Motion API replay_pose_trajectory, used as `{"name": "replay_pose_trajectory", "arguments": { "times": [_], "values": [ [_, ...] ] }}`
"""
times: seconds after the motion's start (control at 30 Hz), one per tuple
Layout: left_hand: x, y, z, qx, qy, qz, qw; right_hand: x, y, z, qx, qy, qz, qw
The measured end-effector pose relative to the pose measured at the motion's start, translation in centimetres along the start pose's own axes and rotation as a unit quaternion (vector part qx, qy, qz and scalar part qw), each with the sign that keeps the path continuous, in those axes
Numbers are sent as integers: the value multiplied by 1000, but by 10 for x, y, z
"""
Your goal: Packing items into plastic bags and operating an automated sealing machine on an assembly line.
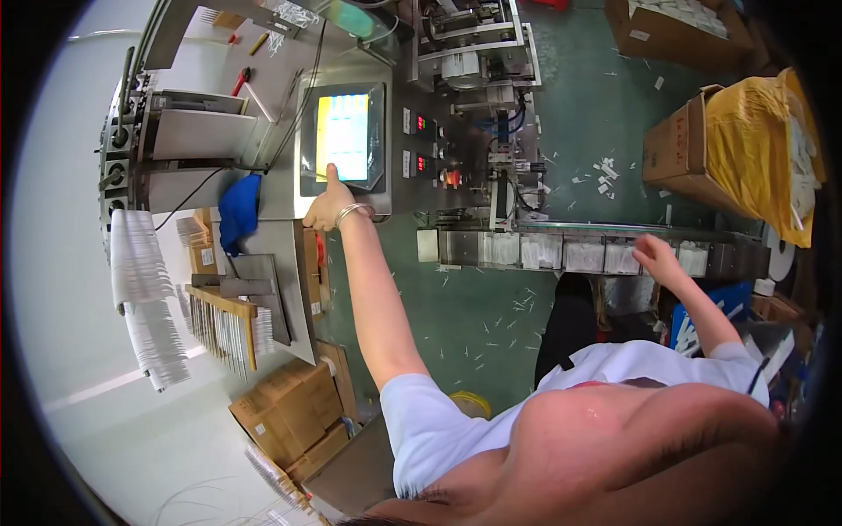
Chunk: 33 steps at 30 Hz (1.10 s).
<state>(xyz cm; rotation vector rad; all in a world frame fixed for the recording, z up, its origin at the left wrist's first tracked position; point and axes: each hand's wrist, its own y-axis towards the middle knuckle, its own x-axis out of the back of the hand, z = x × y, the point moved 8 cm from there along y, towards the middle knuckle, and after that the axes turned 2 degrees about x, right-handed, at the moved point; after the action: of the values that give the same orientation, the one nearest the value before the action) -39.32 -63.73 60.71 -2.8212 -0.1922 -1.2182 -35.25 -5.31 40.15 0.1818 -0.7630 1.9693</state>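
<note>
My left hand (330,203) reaches to a machine's touch screen (344,138), which is lit yellow and white. One digit is stretched up onto the lower part of the screen; the others spread at the panel's lower edge, and nothing is held. A bangle (354,211) circles that wrist. Over to the right, my right hand (658,260) is at a long metal conveyor trough (456,248), its fingers curled together beside one of the compartments. Stacks of thin white pieces (584,256) lie in several compartments. Whether anything is between the right fingers is hidden.
Machine frames with red displays (422,164) stand beside the screen. At right are a carton (675,145) with a yellow sack (754,149). Left, a blue cloth (239,213) hangs from the bench near a rack of white sticks (226,324). Cartons (289,408) sit below; scraps litter the green floor.
</note>
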Motion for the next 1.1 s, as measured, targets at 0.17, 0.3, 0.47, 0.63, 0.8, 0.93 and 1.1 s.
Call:
{"name": "replay_pose_trajectory", "arguments": {
  "times": [0.17,0.3,0.47,0.63,0.8,0.93,1.1],
  "values": [
    [1,3,2,7,-11,-19,1000,-6,51,69,136,-61,19,989],
    [1,-5,-1,22,-5,-1,1000,-11,87,124,286,-79,13,955],
    [6,-6,-1,35,-7,-3,999,49,193,233,450,-69,-177,873],
    [12,-8,6,38,-15,28,999,39,224,311,442,35,-199,874],
    [9,-13,-1,6,-106,65,992,-98,266,249,268,153,44,950],
    [3,-9,4,4,-184,97,978,-175,304,221,-13,357,61,932],
    [2,-16,1,6,-261,141,955,-196,316,244,-12,540,-20,841]
  ]
}}
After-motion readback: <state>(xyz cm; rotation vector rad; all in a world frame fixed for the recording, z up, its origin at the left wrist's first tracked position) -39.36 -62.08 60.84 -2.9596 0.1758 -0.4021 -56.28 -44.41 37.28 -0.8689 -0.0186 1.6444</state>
